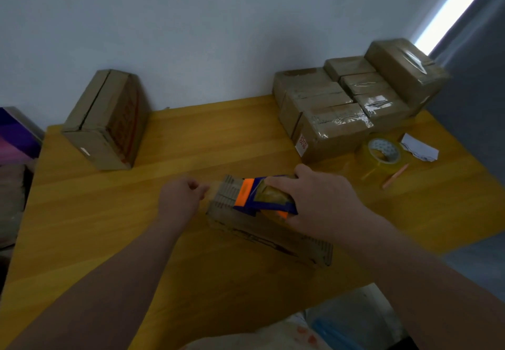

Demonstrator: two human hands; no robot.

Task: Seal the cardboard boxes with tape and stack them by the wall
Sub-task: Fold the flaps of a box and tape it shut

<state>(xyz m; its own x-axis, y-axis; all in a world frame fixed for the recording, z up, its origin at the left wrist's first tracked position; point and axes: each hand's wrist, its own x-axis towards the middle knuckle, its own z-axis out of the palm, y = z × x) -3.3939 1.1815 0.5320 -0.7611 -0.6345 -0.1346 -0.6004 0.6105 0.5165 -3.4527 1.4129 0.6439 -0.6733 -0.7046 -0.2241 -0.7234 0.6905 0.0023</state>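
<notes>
The fingers (277, 183) of the right hand (319, 202) curl round a blue and orange plastic tape dispenser (262, 199), holding it on top of a long brown cardboard box (262, 236) that lies on the yellow wooden table (177, 155). The left hand (179, 199) has its fingers curled just beside the box's left end; blur hides whether they pinch any tape. Beyond the right fingers, a stack of taped brown boxes (341, 103) stands against the pale wall (218, 35), with a roll of clear tape (384, 152) beside it. Well beyond the left fingers, an untaped brown carton (109, 120) stands by the wall.
</notes>
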